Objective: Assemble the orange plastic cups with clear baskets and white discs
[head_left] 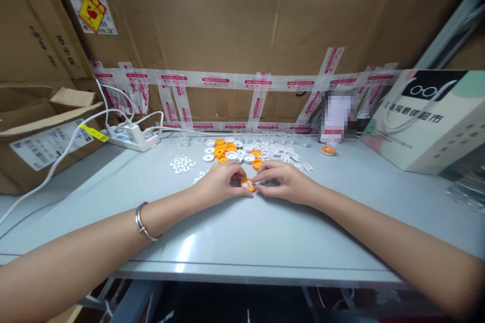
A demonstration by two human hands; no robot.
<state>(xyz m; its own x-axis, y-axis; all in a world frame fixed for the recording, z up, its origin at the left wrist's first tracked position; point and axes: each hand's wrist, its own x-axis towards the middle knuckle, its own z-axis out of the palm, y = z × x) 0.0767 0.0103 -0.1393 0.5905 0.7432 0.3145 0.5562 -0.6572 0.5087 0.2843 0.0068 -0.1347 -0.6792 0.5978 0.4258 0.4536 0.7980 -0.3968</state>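
My left hand (220, 181) and my right hand (282, 181) meet at the middle of the grey table (242, 232). Together they pinch a small orange round cap (248, 184) with a white piece in it, held just above the tabletop. Both hands have their fingers closed round it. A silver bangle (142, 222) sits on my left wrist. Just behind my hands lies a heap of orange and white round caps (231, 151). A scatter of small white flat pieces (278, 151) spreads to its right.
A small group of white pieces (182, 164) lies to the left. A white power strip (131, 137) with cables sits at the back left beside a cardboard box (41, 141). A printed white box (424, 121) stands at the right. A lone orange cap (328, 150) lies near it.
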